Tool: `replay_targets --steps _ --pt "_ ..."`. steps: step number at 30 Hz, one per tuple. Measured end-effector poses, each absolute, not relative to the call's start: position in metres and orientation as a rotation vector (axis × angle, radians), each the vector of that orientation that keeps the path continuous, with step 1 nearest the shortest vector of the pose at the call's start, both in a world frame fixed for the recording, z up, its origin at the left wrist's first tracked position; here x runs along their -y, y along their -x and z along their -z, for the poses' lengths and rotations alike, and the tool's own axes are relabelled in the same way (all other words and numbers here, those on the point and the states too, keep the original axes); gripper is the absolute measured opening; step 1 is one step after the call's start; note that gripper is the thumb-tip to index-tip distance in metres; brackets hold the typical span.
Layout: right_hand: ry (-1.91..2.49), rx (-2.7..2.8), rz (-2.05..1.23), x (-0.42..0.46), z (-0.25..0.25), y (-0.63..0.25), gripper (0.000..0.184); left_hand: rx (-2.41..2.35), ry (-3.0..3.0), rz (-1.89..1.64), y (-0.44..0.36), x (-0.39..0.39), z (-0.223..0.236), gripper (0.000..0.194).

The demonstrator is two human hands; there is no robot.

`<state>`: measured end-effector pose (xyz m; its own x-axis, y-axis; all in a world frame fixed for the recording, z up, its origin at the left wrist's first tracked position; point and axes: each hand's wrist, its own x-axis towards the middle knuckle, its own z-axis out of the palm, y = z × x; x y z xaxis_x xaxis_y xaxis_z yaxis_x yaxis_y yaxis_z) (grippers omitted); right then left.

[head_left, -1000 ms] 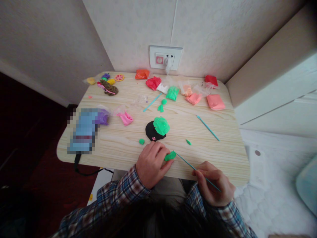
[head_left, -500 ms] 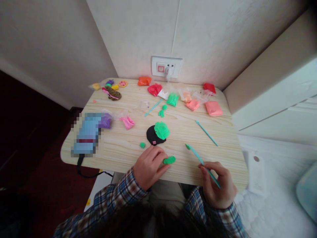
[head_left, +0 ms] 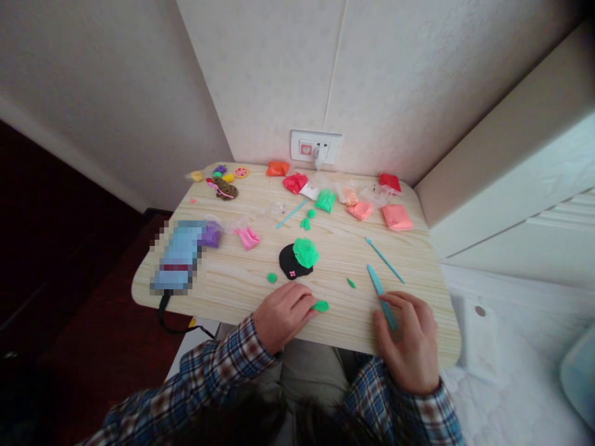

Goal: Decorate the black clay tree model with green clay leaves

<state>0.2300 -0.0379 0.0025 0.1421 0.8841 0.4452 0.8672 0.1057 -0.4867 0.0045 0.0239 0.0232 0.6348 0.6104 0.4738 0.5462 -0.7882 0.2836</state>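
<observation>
Near the front edge of the table, my left hand [head_left: 288, 314] pinches a flattened strip of green clay [head_left: 320, 306] between thumb and fingers. My right hand [head_left: 411, 337] lies over the handle of a turquoise plastic clay knife [head_left: 375, 280]; the knife rests on the table and the fingers are apart around it. A small pointed piece of green clay [head_left: 351, 283] lies left of the blade. Beyond my left hand sits a black clay shape [head_left: 289, 263] with a pink flower, topped by a ruffled green clay piece [head_left: 306, 253]. A green clay lump [head_left: 272, 278] is beside it.
Turquoise tools [head_left: 385, 260] and several clay packets, such as a green one [head_left: 325, 200] and a salmon one [head_left: 397, 217], lie farther back. A brown clay figure [head_left: 225, 188] is back left. A pixelated blue object [head_left: 179, 254] with a black strap lies left.
The turquoise knife has come down flat on the table and my right fingers have loosened around it. The small green piece from its tip now lies on the table.
</observation>
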Motion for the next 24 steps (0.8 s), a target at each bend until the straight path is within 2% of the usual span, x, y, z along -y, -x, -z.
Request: replay_targets --steps 6,11,16,19,24 --pt "1.644 1.777 -0.064 0.041 -0.010 -0.211 0.021 -0.857 -2.896 -0.840 -0.001 -0.033 -0.027 0.013" --pt "1.502 1.751 -0.505 0.034 -0.020 -0.181 0.023 -0.781 -2.873 -0.991 0.012 -0.035 -0.036 0.007" --pt "1.278 1.481 -1.052 0.019 -0.035 -0.155 0.026 -0.793 -2.708 -1.114 0.036 -0.036 -0.049 0.011" --pt "1.160 1.338 -1.202 0.010 -0.041 -0.140 0.024 -0.815 -2.644 -1.143 0.047 -0.038 -0.055 0.011" --pt "1.090 1.184 -1.271 0.003 -0.042 -0.123 0.020 -0.790 -2.603 -1.206 0.055 -0.037 -0.054 0.011"
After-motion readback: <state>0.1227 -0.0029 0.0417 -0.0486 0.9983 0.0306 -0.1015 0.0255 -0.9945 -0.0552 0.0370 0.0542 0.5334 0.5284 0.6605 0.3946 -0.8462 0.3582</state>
